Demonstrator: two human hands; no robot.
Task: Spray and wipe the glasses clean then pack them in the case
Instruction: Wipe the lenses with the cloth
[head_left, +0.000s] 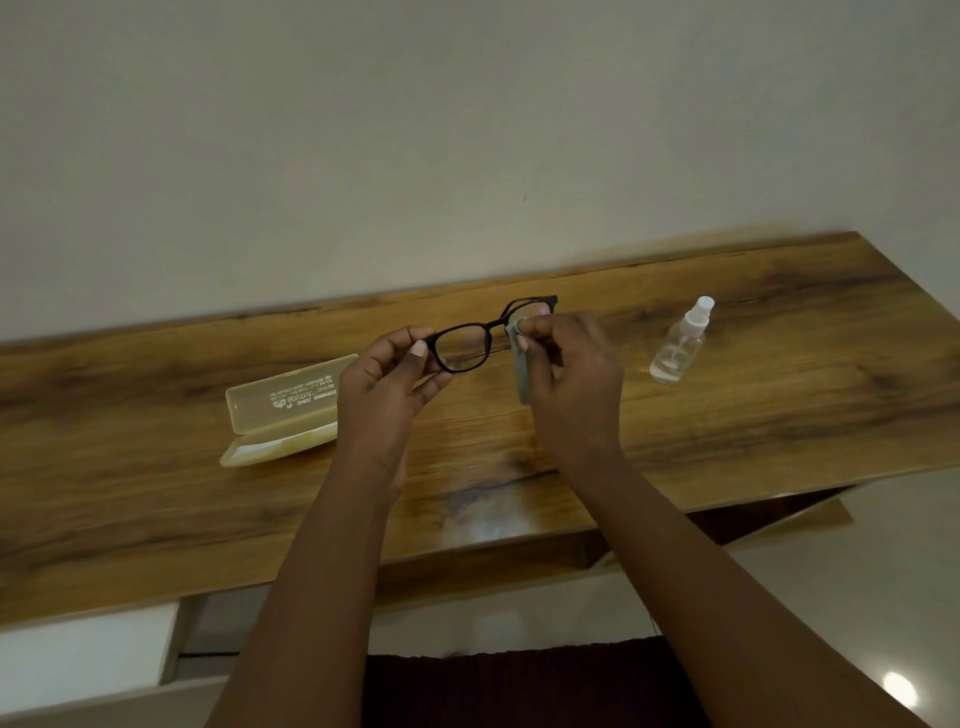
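— Black-framed glasses (470, 345), who holds them?
— The left hand (387, 379) pinches their left end above the wooden table (779, 405).
— The right hand (574, 364)?
— It pinches a grey cloth (521, 371) on the other lens; the case (280, 410) lies open at left.

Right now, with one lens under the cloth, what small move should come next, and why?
Probably keep rubbing that lens with the cloth, then shift to the other. The right hand pinches the cloth on one lens of the glasses, the left hand holds the frame's other end, and the case lies open.
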